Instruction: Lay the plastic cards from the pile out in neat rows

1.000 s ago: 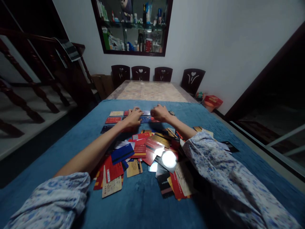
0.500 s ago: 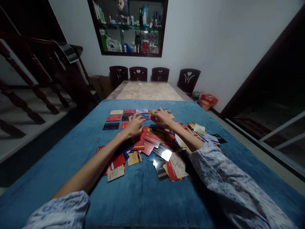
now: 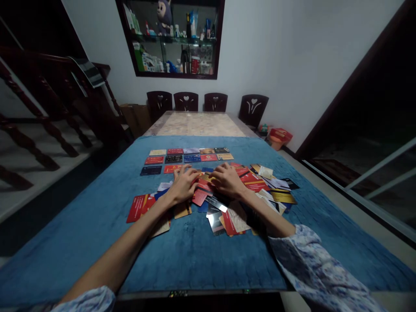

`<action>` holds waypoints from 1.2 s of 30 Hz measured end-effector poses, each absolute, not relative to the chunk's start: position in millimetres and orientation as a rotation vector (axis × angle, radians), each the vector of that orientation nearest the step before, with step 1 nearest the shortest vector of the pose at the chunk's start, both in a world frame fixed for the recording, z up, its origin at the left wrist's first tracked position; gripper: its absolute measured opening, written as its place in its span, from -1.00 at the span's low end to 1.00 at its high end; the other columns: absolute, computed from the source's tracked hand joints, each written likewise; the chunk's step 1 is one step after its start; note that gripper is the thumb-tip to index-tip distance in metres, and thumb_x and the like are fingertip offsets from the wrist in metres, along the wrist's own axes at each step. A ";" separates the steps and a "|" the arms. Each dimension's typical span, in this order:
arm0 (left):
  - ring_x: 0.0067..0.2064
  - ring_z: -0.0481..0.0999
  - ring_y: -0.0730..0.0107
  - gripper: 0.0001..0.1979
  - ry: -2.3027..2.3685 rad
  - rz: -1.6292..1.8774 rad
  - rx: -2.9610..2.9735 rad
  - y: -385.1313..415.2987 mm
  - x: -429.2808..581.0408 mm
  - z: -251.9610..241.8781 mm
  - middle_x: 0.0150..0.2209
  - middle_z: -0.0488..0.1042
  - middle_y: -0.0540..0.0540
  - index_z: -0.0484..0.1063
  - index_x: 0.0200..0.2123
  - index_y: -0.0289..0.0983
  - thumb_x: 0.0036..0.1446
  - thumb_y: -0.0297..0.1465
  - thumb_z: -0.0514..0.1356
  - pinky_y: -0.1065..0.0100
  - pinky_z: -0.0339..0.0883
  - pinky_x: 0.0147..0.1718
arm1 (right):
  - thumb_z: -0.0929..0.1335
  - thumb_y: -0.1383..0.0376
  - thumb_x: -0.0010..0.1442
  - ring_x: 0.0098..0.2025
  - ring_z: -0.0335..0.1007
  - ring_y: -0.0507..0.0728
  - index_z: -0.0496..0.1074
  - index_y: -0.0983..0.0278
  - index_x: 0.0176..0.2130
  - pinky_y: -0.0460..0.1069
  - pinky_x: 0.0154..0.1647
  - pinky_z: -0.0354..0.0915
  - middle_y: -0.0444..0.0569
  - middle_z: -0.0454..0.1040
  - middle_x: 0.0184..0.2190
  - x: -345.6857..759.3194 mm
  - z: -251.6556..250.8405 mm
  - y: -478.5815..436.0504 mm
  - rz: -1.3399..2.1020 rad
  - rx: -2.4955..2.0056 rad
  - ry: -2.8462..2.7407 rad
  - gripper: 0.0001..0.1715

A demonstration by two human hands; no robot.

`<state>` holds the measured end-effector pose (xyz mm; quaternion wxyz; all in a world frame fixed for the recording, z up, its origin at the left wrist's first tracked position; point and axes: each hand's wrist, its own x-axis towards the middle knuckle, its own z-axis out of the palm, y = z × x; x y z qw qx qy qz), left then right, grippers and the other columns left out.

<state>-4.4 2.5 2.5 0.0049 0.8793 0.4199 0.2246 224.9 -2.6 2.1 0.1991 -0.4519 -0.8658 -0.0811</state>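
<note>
- Left hand [image 3: 185, 184]: fingers bent over the loose cards [image 3: 214, 203]; whether it pinches one, I cannot tell
- Right hand [image 3: 226, 178]: curled beside it, grip likewise unclear
- Both have drawn back from the rows of cards [image 3: 191, 158] near the blue cloth [image 3: 97, 242]'s far edge; work seems centred on the loose cards, which spread toward its right edge

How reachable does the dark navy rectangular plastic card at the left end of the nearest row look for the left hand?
Probably yes: the dark navy card lies flat, uncovered, and the red rectangular plastic card between it and the left hand lies flat too, leaving the way free.
</note>
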 end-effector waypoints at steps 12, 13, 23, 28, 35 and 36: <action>0.22 0.19 -0.14 -0.67 1.410 0.595 2.791 -13.7 -4.8 0.3 0.03 0.47 -0.25 0.51 0.00 -0.23 0.17 -0.35 0.19 -0.19 0.08 0.09 | 0.33 -0.05 0.27 0.10 0.11 0.32 0.53 0.18 -0.02 0.19 0.02 0.07 0.10 0.47 -0.02 222.5 4.7 -24.4 -0.221 -1.251 -2.536 -0.53; 0.22 0.20 -0.14 -0.67 1.410 0.578 2.798 -14.3 -4.1 -0.1 0.02 0.47 -0.26 0.51 0.00 -0.23 0.17 -0.34 0.19 -0.18 0.09 0.09 | 0.33 -0.05 0.27 0.11 0.10 0.32 0.53 0.19 -0.02 0.20 0.03 0.07 0.11 0.46 -0.02 223.0 4.8 -24.4 -0.216 -1.254 -2.555 -0.53; 0.21 0.20 -0.12 -0.74 1.399 0.563 2.786 -18.2 5.6 -2.4 -0.01 0.43 -0.26 0.52 -0.05 -0.25 0.20 -0.39 0.16 -0.16 0.11 0.06 | 0.30 -0.13 0.25 0.12 0.07 0.36 0.54 0.20 -0.01 0.25 0.06 0.08 0.16 0.44 0.00 222.7 11.2 -30.3 -0.148 -1.217 -2.614 -0.43; 0.20 0.20 -0.12 -0.73 1.373 0.545 2.794 -19.5 6.3 -1.6 0.00 0.41 -0.28 0.51 -0.04 -0.28 0.22 -0.38 0.14 -0.17 0.11 0.05 | 0.30 -0.01 0.28 0.06 0.12 0.31 0.55 0.21 -0.04 0.22 0.05 0.09 0.14 0.46 -0.05 222.3 11.3 -31.7 -0.162 -1.203 -2.609 -0.55; 0.17 0.20 -0.10 -0.72 1.306 0.593 2.788 -19.5 4.7 -2.1 -0.02 0.42 -0.27 0.52 -0.04 -0.25 0.21 -0.34 0.15 -0.17 0.09 0.05 | 0.35 0.07 0.23 0.04 0.17 0.30 0.57 0.21 -0.14 0.21 0.02 0.08 0.10 0.50 -0.10 226.1 8.7 -31.6 -0.238 -1.145 -2.594 -0.66; 0.16 0.21 -0.10 -0.72 1.293 0.604 2.782 -20.1 4.7 -1.6 -0.02 0.42 -0.26 0.52 -0.05 -0.24 0.19 -0.34 0.16 -0.17 0.09 0.05 | 0.36 0.08 0.21 0.04 0.17 0.30 0.57 0.21 -0.13 0.21 0.03 0.07 0.09 0.51 -0.12 227.4 8.2 -31.0 -0.233 -1.128 -2.590 -0.67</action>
